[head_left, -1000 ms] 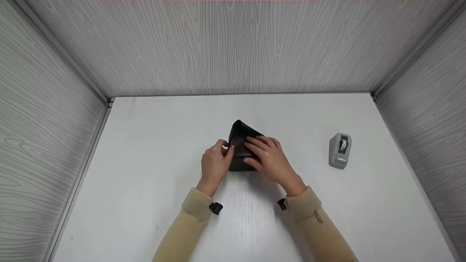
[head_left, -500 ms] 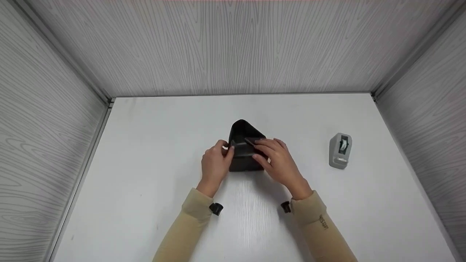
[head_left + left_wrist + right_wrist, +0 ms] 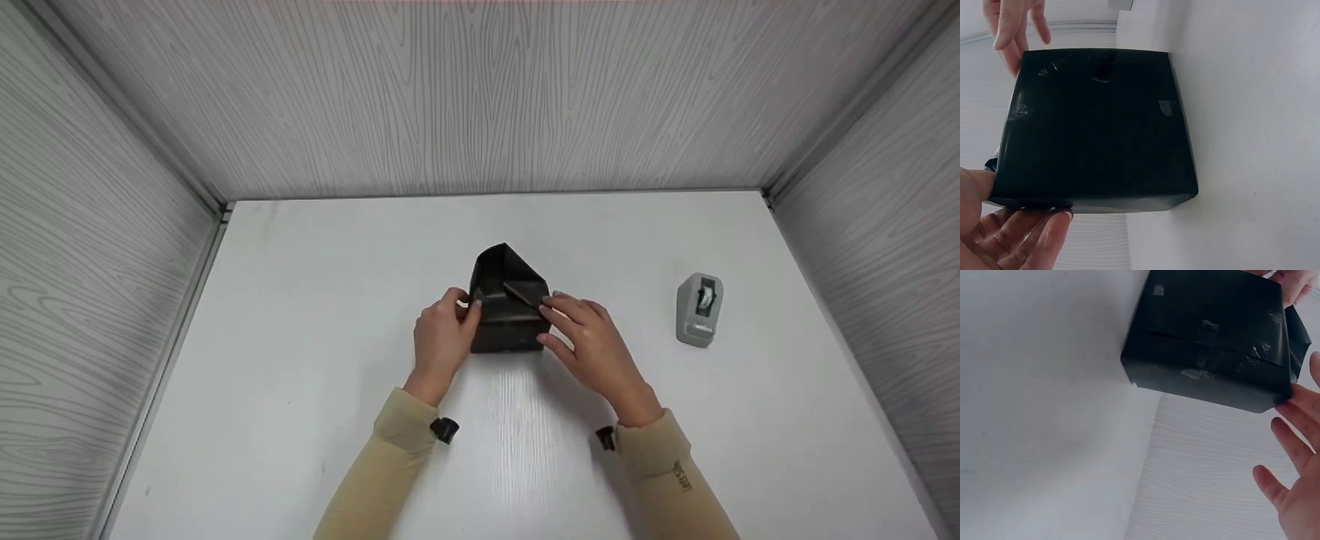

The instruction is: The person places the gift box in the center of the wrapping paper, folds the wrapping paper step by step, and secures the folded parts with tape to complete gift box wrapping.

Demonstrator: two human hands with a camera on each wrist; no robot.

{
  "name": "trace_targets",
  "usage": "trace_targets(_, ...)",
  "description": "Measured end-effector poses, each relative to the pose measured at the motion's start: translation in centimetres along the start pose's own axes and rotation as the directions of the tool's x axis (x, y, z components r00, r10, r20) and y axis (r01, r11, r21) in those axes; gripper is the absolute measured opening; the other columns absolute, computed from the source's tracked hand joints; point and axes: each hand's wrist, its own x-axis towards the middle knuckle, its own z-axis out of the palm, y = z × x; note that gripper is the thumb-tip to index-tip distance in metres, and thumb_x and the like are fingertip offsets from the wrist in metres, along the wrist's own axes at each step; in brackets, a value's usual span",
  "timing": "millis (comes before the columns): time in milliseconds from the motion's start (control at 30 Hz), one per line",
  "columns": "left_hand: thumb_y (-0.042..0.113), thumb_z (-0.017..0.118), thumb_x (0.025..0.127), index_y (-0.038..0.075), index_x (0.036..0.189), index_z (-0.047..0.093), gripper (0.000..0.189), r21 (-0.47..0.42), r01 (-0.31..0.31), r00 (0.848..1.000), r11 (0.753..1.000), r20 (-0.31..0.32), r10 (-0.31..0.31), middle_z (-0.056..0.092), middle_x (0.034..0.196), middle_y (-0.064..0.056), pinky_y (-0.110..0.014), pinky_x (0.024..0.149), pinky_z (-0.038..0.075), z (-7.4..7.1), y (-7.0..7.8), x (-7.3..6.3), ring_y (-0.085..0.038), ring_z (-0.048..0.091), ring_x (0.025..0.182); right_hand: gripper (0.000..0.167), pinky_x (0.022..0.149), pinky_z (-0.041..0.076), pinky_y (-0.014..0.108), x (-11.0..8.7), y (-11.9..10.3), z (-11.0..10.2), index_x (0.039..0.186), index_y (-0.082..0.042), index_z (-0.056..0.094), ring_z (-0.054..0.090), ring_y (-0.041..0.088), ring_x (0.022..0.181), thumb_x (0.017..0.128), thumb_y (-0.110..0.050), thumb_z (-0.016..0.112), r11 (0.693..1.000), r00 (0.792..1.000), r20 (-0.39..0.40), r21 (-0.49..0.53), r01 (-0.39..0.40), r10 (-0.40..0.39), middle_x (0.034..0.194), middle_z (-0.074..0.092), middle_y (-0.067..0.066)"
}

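Note:
A box wrapped in black paper [image 3: 510,337] stands on the white table, its paper rising in folds at the top. A paper flap [image 3: 525,292] lies angled over the upper right. My left hand [image 3: 441,334] pinches the left upper edge, thumb on the near side and fingers curled along the left side, as the left wrist view shows. My right hand [image 3: 596,349] is at the right side with fingers spread and fairly straight. In the right wrist view, a fingertip of it touches the box's upper corner. Small clear tape pieces [image 3: 1167,107] stick to the near face.
A grey tape dispenser [image 3: 699,310] with a roll in it stands to the right on the white table [image 3: 300,337]. Wood-grain panels [image 3: 480,97] close off the back and both sides.
My right hand has drawn back to the right, off the top of the black paper, uncovering the flap. The far paper wall has shifted slightly. My left hand has stayed in place.

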Motion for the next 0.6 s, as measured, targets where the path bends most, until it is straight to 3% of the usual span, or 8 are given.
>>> trace_targets(267,0.02,0.067,0.093,0.004,0.091,0.067,0.016,-0.009,-0.023,1.0,1.0,-0.007,0.023,0.068,0.068,-0.003,-0.038,0.056,0.05,-0.1,-0.1,0.1,-0.018,0.063,0.058,0.047,0.105,0.036,0.047,0.9,0.2,0.7,0.134,-0.006,0.061,0.047,0.027,0.13,0.096,-0.035,0.063,0.998,0.998,0.038,-0.037,0.049,-0.047,0.137,0.055,0.01)
trace_targets(600,0.022,0.068,0.093,0.005,0.093,0.066,0.017,-0.001,0.012,1.0,1.0,0.014,-0.011,0.069,0.071,-0.004,-0.039,0.057,0.051,-0.1,0.1,0.1,-0.018,0.065,0.061,0.053,0.095,0.04,0.052,3.1,-0.4,1.3,0.137,-0.016,0.06,0.044,0.031,0.122,0.1,-0.051,0.048,0.987,0.988,0.154,-0.162,0.0,0.025,0.131,0.053,0.009)
